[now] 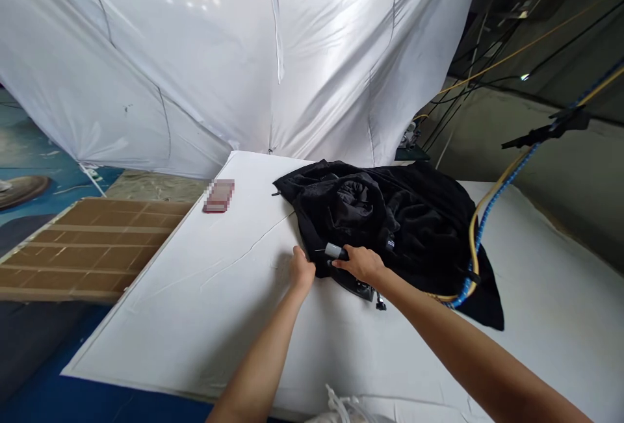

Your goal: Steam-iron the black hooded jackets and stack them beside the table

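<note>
A black garment [419,215] lies bunched on the white table [195,319], its collar opening facing up. My right hand [363,263] is closed round the dark handle of a steam iron [348,280], which has a grey cap and rests at the garment's near edge. To the left of the iron, my left hand [303,269] is closed at the garment's near-left edge, with its fingertips on the black cloth. How much cloth it pinches is too small to make out.
A blurred reddish object [219,196] lies at the table's left. Yellow and blue hoses [480,228] hang down over the garment at the right. White sheeting [312,85] hangs behind, and flattened cardboard [97,244] lies at the left.
</note>
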The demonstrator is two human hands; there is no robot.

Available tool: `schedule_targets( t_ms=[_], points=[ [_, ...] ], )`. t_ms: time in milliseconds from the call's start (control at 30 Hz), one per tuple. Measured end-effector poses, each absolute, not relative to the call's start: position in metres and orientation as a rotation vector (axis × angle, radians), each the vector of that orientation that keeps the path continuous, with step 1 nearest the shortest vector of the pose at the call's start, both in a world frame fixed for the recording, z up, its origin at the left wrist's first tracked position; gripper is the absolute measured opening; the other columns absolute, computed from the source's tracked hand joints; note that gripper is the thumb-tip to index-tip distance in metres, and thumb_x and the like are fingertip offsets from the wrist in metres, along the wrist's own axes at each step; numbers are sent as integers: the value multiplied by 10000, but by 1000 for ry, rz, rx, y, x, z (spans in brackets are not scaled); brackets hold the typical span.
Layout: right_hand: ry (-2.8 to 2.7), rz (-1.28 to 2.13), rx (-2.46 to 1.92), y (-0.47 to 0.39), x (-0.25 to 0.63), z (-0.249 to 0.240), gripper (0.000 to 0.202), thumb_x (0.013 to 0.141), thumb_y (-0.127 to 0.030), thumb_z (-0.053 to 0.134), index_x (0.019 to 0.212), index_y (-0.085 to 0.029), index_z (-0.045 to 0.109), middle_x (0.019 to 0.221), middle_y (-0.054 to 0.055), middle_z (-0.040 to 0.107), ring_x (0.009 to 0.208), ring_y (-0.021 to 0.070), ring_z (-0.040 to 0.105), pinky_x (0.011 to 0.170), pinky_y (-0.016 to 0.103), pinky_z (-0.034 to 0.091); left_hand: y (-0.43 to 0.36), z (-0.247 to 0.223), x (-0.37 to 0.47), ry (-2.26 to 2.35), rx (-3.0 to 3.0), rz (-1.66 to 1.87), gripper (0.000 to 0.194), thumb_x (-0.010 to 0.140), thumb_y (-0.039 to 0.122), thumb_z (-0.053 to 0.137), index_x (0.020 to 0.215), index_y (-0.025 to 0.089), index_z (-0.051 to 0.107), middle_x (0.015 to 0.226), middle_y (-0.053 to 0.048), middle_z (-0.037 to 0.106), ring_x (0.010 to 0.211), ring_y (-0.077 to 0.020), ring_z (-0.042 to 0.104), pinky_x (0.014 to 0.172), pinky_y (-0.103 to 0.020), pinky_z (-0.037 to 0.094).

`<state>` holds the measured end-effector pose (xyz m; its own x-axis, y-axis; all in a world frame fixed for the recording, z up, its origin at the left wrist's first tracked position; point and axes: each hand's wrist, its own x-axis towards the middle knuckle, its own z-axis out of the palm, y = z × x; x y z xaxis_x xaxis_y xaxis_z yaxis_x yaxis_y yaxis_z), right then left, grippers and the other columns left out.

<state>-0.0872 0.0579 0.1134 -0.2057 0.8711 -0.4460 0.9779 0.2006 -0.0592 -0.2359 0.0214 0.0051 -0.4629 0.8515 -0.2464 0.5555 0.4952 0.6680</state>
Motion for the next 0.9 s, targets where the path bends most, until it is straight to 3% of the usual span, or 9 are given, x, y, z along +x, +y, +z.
schedule_targets(
  t_ms=[167,333,467,600,733,900],
  points=[
    [2087,-489,1866,73,-110,115,575,734,-681,397,1049,-234,578,997,98,646,942,281,590,717,352,437,21,-2,-243,2107,1125,738,257,688,163,595,870,210,419,753,-17,611,697,-164,601,593,-238,374],
    [2113,-591,1826,77,-110,116,529,730,-656,428,1018,-241,586,992,77,646,919,267,597,690,328,435,48,0,-279,2109,1118,858,60,772,149,505,791,204,490,746,1,623,720,-129,595,639,-221,385],
    [2194,-626,1687,67,-108,114,543,710,-663,458,1026,-241,587,958,73,655,887,251,608,690,311,429,82,8,-295,2108,1141,872,123,724,95,538,766,210,531,827,15,643,813,-118,590,682,-207,383],
    [2137,-569,1745,64,-116,111,536,718,-662,449,1023,-245,590,968,86,654,905,272,604,709,345,436,109,12,-293,2092,1134,829,145,688,110,585,750,228,529,781,50,639,756,-101,594,641,-192,380],
    [2071,-569,1857,73,-125,107,549,730,-671,423,1026,-239,587,978,100,650,930,283,598,722,367,442,117,10,-299,2185,1065,755,175,653,144,621,746,229,499,734,35,622,743,-154,600,633,-239,381],
    [2052,-601,1942,84,-132,102,589,714,-698,420,1029,-233,595,995,110,648,963,284,588,748,372,444,105,15,-313,2252,1004,762,186,721,207,573,881,230,482,825,6,641,792,-177,610,652,-262,397]
  ],
)
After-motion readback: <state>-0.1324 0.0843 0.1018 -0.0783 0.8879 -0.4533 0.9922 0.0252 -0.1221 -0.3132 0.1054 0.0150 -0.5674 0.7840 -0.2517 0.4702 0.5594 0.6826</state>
